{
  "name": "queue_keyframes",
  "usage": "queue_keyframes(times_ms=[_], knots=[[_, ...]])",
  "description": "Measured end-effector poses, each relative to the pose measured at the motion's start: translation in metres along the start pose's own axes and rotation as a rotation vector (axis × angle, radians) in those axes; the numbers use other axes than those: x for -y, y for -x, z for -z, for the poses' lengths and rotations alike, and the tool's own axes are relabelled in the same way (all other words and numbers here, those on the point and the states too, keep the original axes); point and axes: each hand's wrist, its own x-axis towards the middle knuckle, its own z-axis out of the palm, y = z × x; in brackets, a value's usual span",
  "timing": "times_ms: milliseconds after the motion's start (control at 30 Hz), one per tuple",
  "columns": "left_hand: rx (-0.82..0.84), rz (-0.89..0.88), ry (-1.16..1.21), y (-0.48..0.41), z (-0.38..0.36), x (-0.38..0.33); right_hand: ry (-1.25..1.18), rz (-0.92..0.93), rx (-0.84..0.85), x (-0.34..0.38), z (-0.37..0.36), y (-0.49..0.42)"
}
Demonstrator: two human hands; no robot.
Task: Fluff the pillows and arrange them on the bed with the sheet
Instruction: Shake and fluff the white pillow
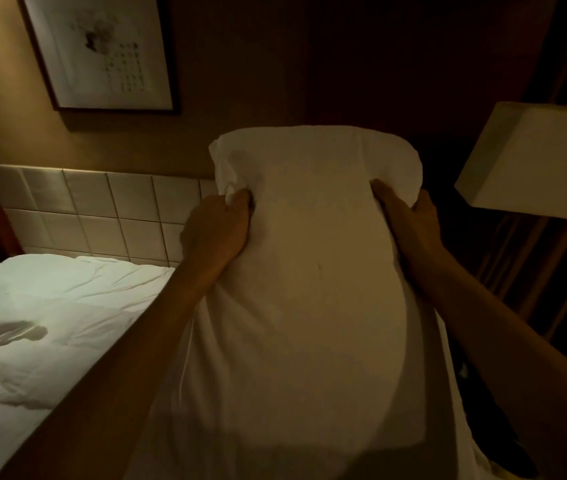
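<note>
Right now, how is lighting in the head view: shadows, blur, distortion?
Head view: dim, warm light; pillow shadowed along its lower right; bed brighter, with one dark shadow patch; far right nearly black; wide angle slants the headboard tiles; left hand and right hand on the pillow look slightly soft.

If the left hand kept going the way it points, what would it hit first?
The pillow: the left hand grips its side, fingers digging into it. Beyond, probably the wall; depth unclear.
</note>
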Motion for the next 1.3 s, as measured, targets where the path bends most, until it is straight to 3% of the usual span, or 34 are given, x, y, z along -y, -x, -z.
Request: queue_keyframes(times_ms=[400,900,1300], knots=[[0.001,0.019,-0.035,-0.114,-0.082,0.021,-0.054,-0.004,0.063,-0.047,-0.070,-0.135],[-0.155,0.075,-0.087,-0.266,-0.190,0.030,-0.123,0.013,0.203,-0.077,-0.156,-0.322],[-0.219,0.117,-0.136,-0.384,-0.229,0.107,-0.095,-0.018,0.268,-0.121,-0.287,-0.411]])
